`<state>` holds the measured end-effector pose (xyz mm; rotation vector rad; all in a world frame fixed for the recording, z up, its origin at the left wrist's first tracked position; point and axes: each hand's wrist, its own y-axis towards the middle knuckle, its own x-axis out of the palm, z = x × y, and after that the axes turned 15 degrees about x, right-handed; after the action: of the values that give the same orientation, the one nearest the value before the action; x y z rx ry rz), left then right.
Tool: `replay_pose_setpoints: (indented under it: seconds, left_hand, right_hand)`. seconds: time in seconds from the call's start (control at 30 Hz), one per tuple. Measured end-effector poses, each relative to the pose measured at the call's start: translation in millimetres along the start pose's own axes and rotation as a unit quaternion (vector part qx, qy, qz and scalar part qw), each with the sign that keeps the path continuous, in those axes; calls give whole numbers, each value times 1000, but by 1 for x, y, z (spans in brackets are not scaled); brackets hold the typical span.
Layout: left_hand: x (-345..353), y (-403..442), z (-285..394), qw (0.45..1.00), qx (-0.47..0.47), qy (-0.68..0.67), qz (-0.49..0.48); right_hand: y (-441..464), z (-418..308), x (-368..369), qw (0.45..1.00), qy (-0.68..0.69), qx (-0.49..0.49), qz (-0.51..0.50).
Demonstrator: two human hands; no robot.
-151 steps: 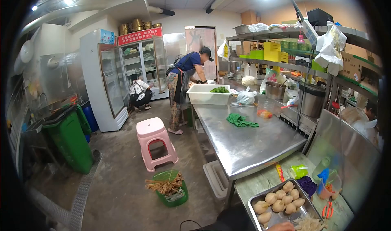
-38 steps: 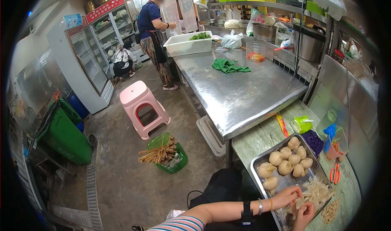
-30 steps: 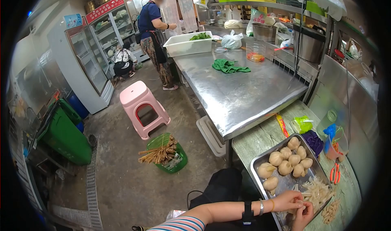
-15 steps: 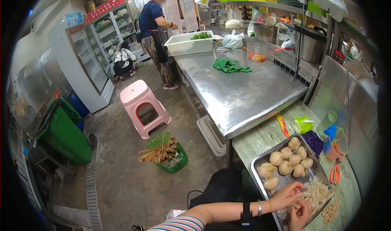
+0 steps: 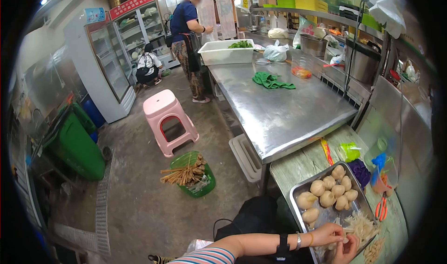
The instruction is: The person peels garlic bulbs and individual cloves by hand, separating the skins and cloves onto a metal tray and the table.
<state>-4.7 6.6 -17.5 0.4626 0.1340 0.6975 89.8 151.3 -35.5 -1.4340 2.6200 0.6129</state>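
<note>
Low at the right, a steel tray (image 5: 296, 209) holds several pale, round, pouch-like pieces (image 5: 328, 199) and a pile of whitish shreds (image 5: 361, 226). Over the tray's near end, my left hand (image 5: 327, 234) reaches in from the left, fingertips pinched together. Just below and right of it, my right hand (image 5: 346, 250) has curled fingers. Both hands meet at a small pale piece (image 5: 345, 240), partly covered by the fingers; its kind is not clear. More light-coloured bits (image 5: 374, 251) lie beside the tray.
Orange-handled scissors (image 5: 381, 209), a purple cloth-like bundle (image 5: 359, 172) and a pink container (image 5: 382, 184) stand right of the tray. A steel table (image 5: 298, 110) lies ahead. On the floor are a pink stool (image 5: 170, 117) and green basket (image 5: 205, 185). Two people (image 5: 185, 26) work farther back.
My view has swung slightly, shifting the scene. My hands have come closer together, and my left fingers now pinch near the right hand's fingertips.
</note>
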Motion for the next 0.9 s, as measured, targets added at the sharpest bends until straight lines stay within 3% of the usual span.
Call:
replay_pose_setpoints:
  seconds: [0.07,0.13,0.2,0.23,0.3,0.5,0.6,0.67,0.8,0.83,0.87,0.9]
  left_hand:
    - [3,-2,-9,996,69,28,44]
    - [5,-1,-3,998,48,5,41]
    - [5,0,6,999,27,-19,38]
    - [2,1,13,1000,7,-7,24]
    - [1,1,15,1000,-13,5,10]
    - [0,1,11,998,-31,-61,2]
    - [2,0,8,999,27,19,4]
    - [5,0,-11,997,-8,-67,28]
    - [3,3,-11,994,-21,-38,99]
    - [1,4,-1,981,-63,-121,135]
    - [1,5,5,959,-104,-203,170]
    - [0,5,4,959,-104,-204,170]
  right_hand:
    - [1,16,2,1000,-13,-14,14]
    - [-1,28,-6,999,-27,-27,29]
    - [-3,36,-20,990,12,138,-13]
    - [-2,45,-22,990,12,137,-13]
    - [2,55,-18,998,-30,-4,-57]
    - [-4,52,-9,995,8,94,3]
    - [-4,46,-8,995,35,94,-25]
    - [-4,37,-3,995,16,89,-30]
    - [-5,18,3,997,0,74,-13]
    - [-3,14,-2,997,0,74,-12]
    - [-1,11,-8,995,-94,15,-32]
    - [1,6,-10,980,-187,-44,-51]
